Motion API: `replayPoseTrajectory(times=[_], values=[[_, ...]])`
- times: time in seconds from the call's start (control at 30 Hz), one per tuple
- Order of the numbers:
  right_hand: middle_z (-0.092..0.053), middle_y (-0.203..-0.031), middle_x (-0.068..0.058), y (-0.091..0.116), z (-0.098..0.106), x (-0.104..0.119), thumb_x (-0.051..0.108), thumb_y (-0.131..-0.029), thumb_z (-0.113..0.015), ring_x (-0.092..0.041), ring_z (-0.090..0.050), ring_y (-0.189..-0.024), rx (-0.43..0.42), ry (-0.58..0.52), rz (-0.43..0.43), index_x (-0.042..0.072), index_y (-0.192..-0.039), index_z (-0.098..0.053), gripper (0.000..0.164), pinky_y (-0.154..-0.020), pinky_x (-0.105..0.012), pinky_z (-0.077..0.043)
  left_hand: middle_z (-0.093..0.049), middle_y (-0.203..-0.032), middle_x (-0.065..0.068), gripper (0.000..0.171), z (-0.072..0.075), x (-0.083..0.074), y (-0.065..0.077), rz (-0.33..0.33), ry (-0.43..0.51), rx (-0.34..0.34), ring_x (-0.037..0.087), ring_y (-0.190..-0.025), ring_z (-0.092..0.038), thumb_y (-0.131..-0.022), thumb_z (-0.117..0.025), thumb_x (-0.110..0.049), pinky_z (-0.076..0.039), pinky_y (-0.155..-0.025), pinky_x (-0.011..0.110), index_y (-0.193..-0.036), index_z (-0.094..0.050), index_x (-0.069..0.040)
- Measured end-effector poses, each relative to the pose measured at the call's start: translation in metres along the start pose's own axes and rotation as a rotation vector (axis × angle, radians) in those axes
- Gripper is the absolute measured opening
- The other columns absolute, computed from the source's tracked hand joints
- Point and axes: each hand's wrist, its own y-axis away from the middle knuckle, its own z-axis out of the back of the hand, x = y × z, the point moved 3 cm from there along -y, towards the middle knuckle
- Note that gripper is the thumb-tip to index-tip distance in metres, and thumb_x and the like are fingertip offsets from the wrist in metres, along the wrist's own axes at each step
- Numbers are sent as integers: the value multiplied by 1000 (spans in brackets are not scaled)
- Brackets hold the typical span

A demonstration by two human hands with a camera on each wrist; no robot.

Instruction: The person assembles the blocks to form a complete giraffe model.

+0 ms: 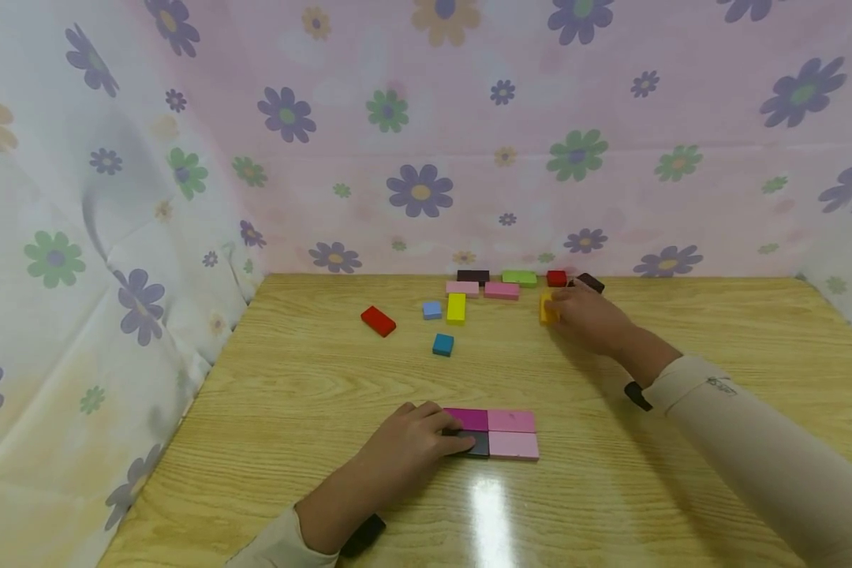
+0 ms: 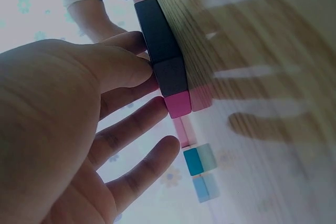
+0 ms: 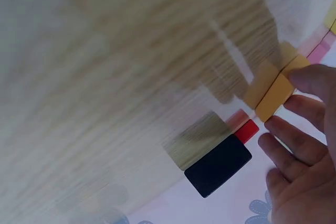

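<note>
Nearest comes the left hand point(image 1: 406, 443), fingers loosely spread, its thumb touching a black block point(image 1: 479, 446) and fingertips at a magenta block point(image 1: 472, 418) just behind. Two pink blocks point(image 1: 513, 420) adjoin these on the right. Farther off, the right hand point(image 1: 591, 317) pinches an orange block point(image 1: 545, 310) between thumb and fingers, toward the table's point(image 1: 291, 394) far edge. Beyond are a small red block point(image 1: 557, 278) and a dark block point(image 1: 592, 282); leftward lies a yellow block point(image 1: 457, 309).
</note>
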Motion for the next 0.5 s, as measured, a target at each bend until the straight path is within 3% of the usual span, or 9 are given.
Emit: replayPoseTrajectory(times=[0.13,0.5], values=[[-63,-126,-29,6,-1,5,3,-91,-69,-46,-60,-118,29,-124,-24,-6,-122,-67,33,-98,-56,-50,-68,-121,-8,36,-1,0,0,2,1,3,13,-113,-61,-96,-66,-18,-52,-87,30,-127,-70,-36],[-56,-138,-31,21,-5,7,9,-90,-70,-46,-58,-122,75,-280,-71,-5,-129,-64,43,-99,-56,-51,-69,-118,-7,35,-1,0,0,-7,-3,-20,13,-111,-61,-96,-66,-18,-52,-85,29,-126,-70,-36]])
